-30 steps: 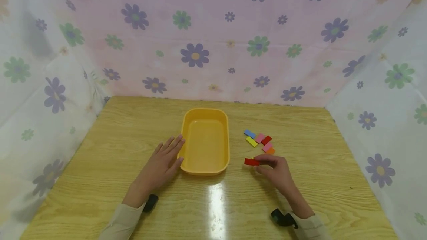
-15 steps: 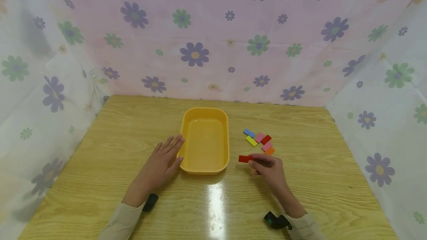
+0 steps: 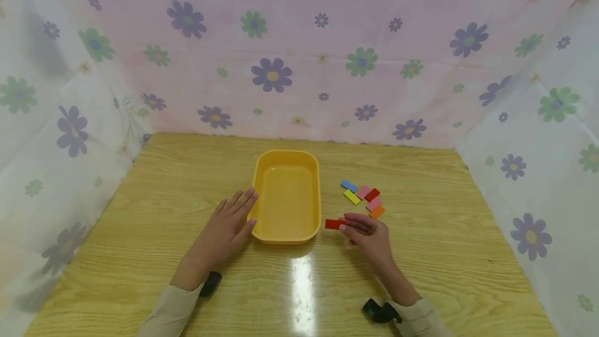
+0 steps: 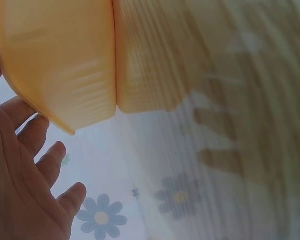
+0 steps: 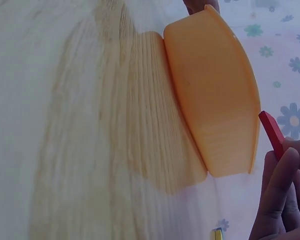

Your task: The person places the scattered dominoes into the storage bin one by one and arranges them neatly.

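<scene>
Between thumb and fingers, my right hand [image 3: 372, 238] pinches a small flat red block [image 3: 333, 224] just off the right side of a yellow plastic tray [image 3: 287, 207]. The right wrist view shows the red block [image 5: 272, 131] tilted near the tray's rim, apart from the table. My left hand [image 3: 226, 230] has its fingers spread, with the fingertips touching the tray's left rim. In the left wrist view those fingers [image 4: 51, 159] lie loosely extended beside the tray wall [image 4: 60, 60]. Nothing is seen inside the tray.
Right of the tray lie several flat blocks: blue [image 3: 349, 185], yellow [image 3: 352, 196], two pink, another red [image 3: 372, 194] and orange [image 3: 376, 212]. Flower-printed cloth [image 3: 299, 66] walls the wooden table [image 3: 196, 160] at the back and both sides.
My right hand has moved left toward the tray with the red block, which now projects further past the fingertips. The left hand has stayed at the tray's rim.
</scene>
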Demonstrator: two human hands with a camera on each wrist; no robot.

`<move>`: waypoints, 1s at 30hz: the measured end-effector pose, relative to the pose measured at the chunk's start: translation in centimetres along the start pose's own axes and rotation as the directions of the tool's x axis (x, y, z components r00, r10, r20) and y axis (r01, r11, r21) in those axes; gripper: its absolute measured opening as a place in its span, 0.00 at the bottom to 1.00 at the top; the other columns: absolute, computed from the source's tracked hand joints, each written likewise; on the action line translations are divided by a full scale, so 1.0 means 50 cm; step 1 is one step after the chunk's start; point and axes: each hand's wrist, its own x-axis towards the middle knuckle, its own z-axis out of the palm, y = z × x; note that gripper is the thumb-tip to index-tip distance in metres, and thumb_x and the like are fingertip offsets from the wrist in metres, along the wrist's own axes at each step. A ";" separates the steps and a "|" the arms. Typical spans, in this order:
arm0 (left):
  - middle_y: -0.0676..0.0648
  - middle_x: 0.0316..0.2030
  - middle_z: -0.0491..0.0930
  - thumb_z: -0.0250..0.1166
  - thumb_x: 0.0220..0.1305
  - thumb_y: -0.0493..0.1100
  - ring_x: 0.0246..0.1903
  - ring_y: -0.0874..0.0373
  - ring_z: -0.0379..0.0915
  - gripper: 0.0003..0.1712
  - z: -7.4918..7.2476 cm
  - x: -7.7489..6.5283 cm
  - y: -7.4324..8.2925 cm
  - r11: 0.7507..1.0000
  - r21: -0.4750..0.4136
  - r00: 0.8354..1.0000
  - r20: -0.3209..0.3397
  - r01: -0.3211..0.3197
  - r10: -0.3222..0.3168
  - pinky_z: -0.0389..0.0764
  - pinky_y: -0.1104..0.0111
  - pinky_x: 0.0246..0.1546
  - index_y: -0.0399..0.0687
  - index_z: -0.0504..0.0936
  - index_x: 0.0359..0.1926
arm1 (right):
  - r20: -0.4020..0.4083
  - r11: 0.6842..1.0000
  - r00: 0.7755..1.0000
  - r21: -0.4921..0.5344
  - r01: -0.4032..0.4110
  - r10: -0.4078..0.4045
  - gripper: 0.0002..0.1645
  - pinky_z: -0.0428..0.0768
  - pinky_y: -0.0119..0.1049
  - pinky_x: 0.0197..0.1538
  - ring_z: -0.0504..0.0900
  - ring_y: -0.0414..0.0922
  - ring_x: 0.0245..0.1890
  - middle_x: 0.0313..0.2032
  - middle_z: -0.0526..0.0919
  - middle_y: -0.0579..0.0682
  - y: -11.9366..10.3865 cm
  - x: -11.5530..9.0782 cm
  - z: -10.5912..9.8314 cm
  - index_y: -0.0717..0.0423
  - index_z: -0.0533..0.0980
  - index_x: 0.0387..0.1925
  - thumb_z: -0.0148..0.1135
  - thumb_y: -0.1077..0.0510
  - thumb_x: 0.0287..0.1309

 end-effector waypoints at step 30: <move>0.46 0.79 0.54 0.53 0.79 0.51 0.78 0.40 0.48 0.35 0.000 0.001 -0.001 1.000 -0.007 1.000 -0.005 0.000 0.000 0.50 0.36 0.73 0.47 0.57 0.80 | 0.093 0.980 0.986 0.154 0.125 -0.140 0.22 0.88 0.36 0.46 0.89 0.42 0.42 0.42 0.91 0.45 -0.055 0.013 0.076 0.73 0.78 0.55 0.70 0.66 0.61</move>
